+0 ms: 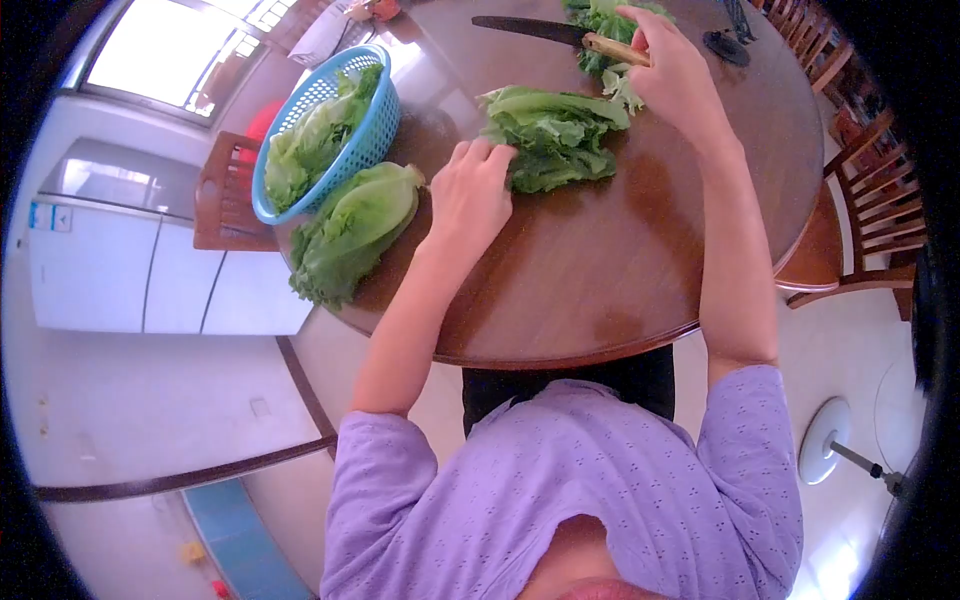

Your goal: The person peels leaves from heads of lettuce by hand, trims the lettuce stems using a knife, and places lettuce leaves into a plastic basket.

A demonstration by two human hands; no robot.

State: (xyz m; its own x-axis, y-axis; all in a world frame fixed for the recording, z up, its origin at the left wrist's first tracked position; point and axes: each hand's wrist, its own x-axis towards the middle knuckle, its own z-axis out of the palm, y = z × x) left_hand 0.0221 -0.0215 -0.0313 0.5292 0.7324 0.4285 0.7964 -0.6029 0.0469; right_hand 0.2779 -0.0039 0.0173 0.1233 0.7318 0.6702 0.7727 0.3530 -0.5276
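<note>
My right hand (675, 75) is closed on the wooden handle of a knife (540, 28), whose dark blade points left above the table. Bent fingers of my left hand (472, 190) touch the left end of a leafy green lettuce (560, 135) on the tabletop. More lettuce leaves (610, 22) lie at the far side, partly behind the knife and my right hand. To the left of my left hand rests a whole lettuce (355, 230), beside a blue plastic basket (380, 110) with lettuce inside.
The round brown table (600, 270) spans the middle. A dark object (727, 47) lies near its far right edge. Wooden chairs (880, 200) stand at the right and another (222, 200) at the left. A round-based stand (824, 440) is on the floor at lower right.
</note>
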